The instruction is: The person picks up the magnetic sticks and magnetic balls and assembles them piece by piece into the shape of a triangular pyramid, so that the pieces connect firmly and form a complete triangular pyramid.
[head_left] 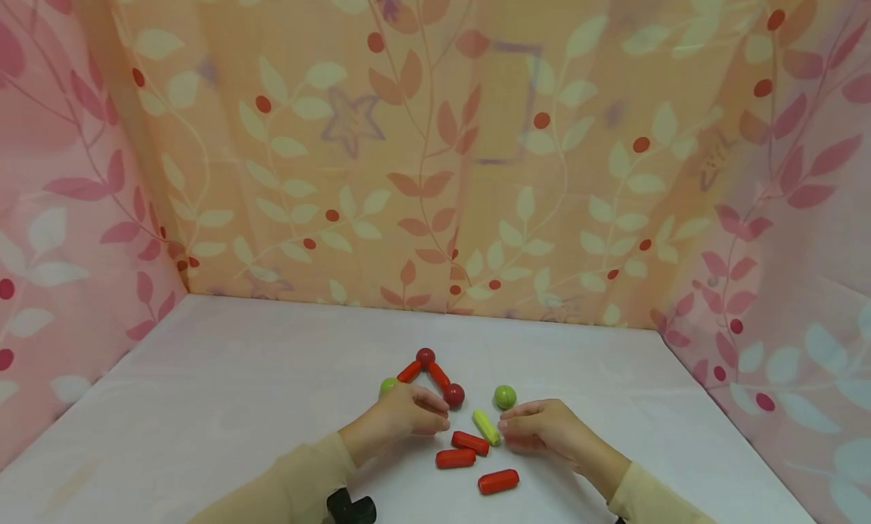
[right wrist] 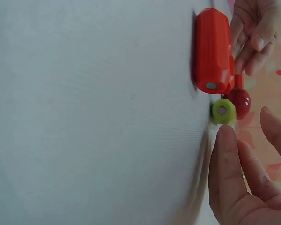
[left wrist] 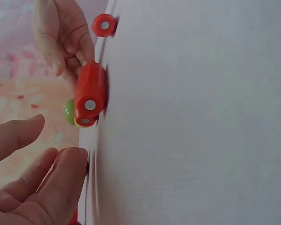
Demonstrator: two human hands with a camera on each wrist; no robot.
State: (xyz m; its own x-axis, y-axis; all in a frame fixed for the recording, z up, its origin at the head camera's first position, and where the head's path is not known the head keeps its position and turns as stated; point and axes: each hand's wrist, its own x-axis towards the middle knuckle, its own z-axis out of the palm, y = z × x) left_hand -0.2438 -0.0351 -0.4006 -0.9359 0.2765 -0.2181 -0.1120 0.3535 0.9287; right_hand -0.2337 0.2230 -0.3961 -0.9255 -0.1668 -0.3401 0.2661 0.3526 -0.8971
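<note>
My left hand (head_left: 407,412) hovers beside a dark red ball (head_left: 454,395), its thumb and fingers apart with nothing between them. A green ball (head_left: 389,386) peeks out behind that hand. Two red rods (head_left: 438,375) run in a V up to another dark red ball (head_left: 425,356); the left one reaches toward the green ball, but my hand hides the junction. To the right, my right hand (head_left: 547,429) has its fingertips close to a yellow-green rod (head_left: 486,427), thumb spread away in the right wrist view. Just beyond it sits a second green ball (head_left: 505,397).
Loose red rods lie nearer to me: one (head_left: 470,442) by the yellow-green rod, another (head_left: 455,458) just below it, and a third (head_left: 499,482) closest. Pale metal discs show on rod ends (left wrist: 90,105). Patterned curtains (head_left: 435,146) enclose the white table (head_left: 238,373).
</note>
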